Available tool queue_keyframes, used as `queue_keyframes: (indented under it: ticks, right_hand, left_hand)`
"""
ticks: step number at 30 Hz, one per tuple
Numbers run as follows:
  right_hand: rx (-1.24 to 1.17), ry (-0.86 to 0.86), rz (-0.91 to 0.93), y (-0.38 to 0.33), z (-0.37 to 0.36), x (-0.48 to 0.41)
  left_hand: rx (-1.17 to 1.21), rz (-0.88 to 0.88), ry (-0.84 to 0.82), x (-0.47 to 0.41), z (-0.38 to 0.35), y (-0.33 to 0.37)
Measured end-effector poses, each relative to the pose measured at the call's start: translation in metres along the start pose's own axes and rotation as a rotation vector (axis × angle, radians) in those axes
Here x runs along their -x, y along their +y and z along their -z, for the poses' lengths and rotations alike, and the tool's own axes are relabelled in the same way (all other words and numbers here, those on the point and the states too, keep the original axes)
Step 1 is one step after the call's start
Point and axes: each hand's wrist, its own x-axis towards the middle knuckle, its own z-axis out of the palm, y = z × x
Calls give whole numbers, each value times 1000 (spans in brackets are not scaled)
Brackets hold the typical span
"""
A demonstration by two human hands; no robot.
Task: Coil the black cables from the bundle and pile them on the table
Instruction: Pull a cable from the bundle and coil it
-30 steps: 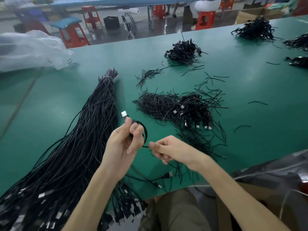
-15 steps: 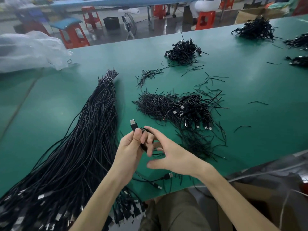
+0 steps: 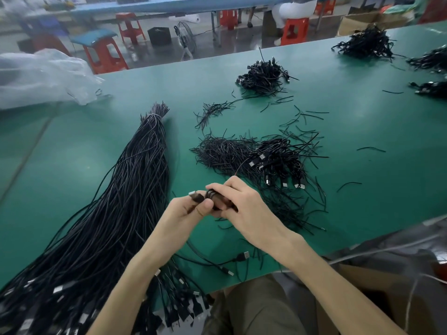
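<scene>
Matt black cables, smooth table

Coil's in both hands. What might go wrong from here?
1. The coil is held only by the left hand and right hand; easing the grip may let it spring open.
2. The loose cable lies near the front edge of the table and might get dragged off by a forearm.

No text, label, brand, number or sign can be read anywhere in view; nothing legible is carried by the cables, the tabletop or the blurred background.
</scene>
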Motion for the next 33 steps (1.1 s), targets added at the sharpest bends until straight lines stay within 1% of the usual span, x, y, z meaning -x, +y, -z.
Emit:
queue_keyframes:
  ticks: [3,7,10,13,15,16,17,19,22,25,31,33]
  right_hand:
    - [169,-19,105,2,-1,3]
    - [517,-162,182,9,-6,9]
    - [670,-278,220,11,-11,14]
    - [701,-313,233,16,-16,14]
    - [702,-332,240,18,-17,12]
    - [692,-337,234,19,-17,11]
    - [685,-337,229,20,-17,10]
    - [672,-331,227,20,-15,8]
    - [690,-322,257,21,-15,6]
    - [713,-296,267,25,-17,7]
    - [728,-323,205,31,-19,14]
    - [736,-341,188,33,-21,14]
  left_hand:
    - [-141,11,56,5,4,1]
    - [-119,114,100,13,8,-7]
    - [-319,205,-27,16,11,-15]
    - [-678,185,-212,12,9,-14]
    - [-832,205,-336,6,7,-12]
    - [-864,235,-377,2,7,-10]
    - [-856,265,-408,-1,7,-8]
    - [-759,297,-432,-1,8,-7]
    - [-669,293,-392,2,8,-12]
    - [-649,322,-347,2,7,-20]
    - [-616,323,-352,5,7,-19]
    - [-712,344,-391,2,4,-16]
